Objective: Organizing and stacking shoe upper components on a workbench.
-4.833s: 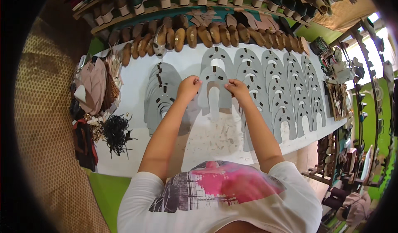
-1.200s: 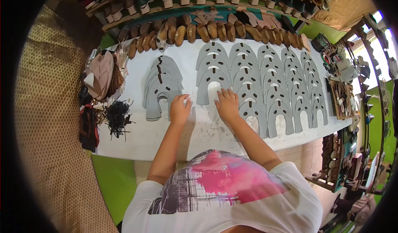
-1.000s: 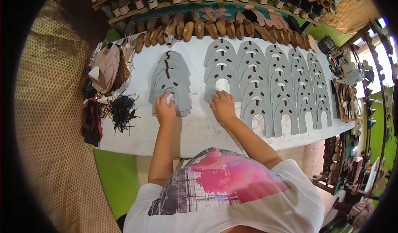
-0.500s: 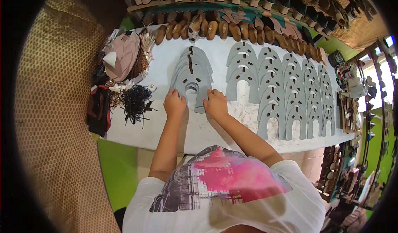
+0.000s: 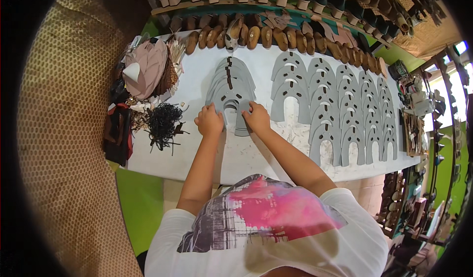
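In front of me lies an overlapping row of grey, arch-shaped shoe uppers (image 5: pixel 230 96) with small dark brown patches. My left hand (image 5: pixel 210 120) is closed at the left leg of the nearest upper, fingers curled over its edge. Opposite, my right hand (image 5: pixel 256 118) pinches the right leg of that same piece. Its thumb is toward the inside, and part of the leg is covered by the fingers. More grey uppers (image 5: pixel 290 90) lie in several overlapping columns to the right, apart from my hands.
Wooden shoe lasts (image 5: pixel 253 37) line the white table's (image 5: pixel 162 161) far edge. At left are pink cut pieces (image 5: pixel 148 67) and a tangle of black strips (image 5: pixel 164 124). A shelf of shoes (image 5: pixel 283 1) stands beyond; tins and supplies (image 5: pixel 400 70) sit at the right end.
Both hands stay on the nearest grey upper with almost the same grip. The whole view has shifted very slightly; the columns at right lie as before.
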The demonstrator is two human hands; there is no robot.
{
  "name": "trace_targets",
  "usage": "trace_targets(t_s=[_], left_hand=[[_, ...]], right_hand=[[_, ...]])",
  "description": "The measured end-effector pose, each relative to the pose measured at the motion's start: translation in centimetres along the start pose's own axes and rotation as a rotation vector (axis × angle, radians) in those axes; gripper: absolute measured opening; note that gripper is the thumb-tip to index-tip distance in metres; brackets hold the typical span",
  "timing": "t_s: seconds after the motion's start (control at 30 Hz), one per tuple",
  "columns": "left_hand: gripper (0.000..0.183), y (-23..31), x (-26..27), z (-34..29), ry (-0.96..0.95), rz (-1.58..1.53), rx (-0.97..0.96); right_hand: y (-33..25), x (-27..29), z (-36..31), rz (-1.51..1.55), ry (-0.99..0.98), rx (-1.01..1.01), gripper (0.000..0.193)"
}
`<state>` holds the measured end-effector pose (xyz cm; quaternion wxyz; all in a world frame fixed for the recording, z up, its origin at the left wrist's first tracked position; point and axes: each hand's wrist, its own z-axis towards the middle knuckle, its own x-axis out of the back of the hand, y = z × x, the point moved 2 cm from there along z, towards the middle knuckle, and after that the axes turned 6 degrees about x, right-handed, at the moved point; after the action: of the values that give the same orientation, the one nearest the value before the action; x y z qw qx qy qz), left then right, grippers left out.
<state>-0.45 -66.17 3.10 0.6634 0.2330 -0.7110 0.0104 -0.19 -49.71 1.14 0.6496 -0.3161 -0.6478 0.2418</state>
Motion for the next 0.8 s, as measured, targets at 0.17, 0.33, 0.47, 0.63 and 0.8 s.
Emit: trace_targets(t_s=[0.17, 0.33, 0.47, 0.63, 0.8], left_hand=[[0.037, -0.9, -0.9, 0.4, 0.065, -0.015, -0.03], [0.028, 0.0, -0.4, 0.5, 0.145, -0.103, -0.067], [0.016, 0.0, 0.5, 1.1, 0.22, -0.164, -0.095], [0.017, -0.2, 0.5, 0.8, 0.067, -0.594, -0.207], [0.033, 4.1, 0.0, -2.9, -0.181, -0.725, -0.156]], right_hand=[[0.0, 0.2, 1.1, -0.026, 0.052, 0.005, 0.039], [-0.2, 0.3, 1.7, -0.085, 0.082, 0.053, 0.029], [0.1, -0.3, 2.0, 0.023, 0.137, 0.097, 0.019], [-0.3, 1.8, 1.5, 0.261, 0.112, 0.142, 0.017], [4.8, 7.3, -1.0, 0.849, -0.243, -0.062, 0.038]])
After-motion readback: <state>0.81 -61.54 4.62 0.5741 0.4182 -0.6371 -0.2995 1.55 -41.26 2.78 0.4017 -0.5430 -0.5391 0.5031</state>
